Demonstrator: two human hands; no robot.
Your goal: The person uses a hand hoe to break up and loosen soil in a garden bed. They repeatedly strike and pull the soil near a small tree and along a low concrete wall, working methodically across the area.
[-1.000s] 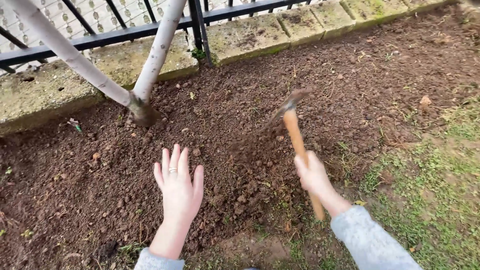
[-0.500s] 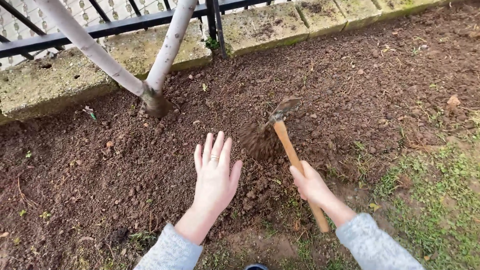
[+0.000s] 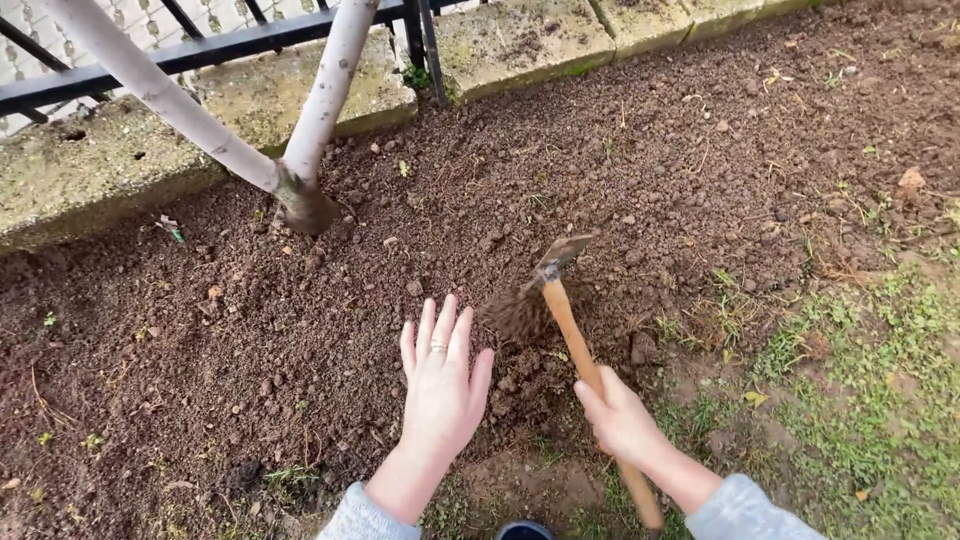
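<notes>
My right hand [image 3: 618, 420] grips a wooden-handled hoe [image 3: 560, 300], blade in crumbly soil [image 3: 250, 340]; left hand [image 3: 440, 385] hovers spread. Forked pale trunk [image 3: 300, 150] stands near the stone kerb [image 3: 120, 170].

The hoe [image 3: 565, 320] stands in the soil [image 3: 620, 170] right of the left hand [image 3: 443, 385], its handle in the right hand [image 3: 620, 420]. The tree [image 3: 300, 195] is behind the hoe to the left, the curb [image 3: 330, 85] behind that, grass [image 3: 860, 400] to the hoe's right.
</notes>
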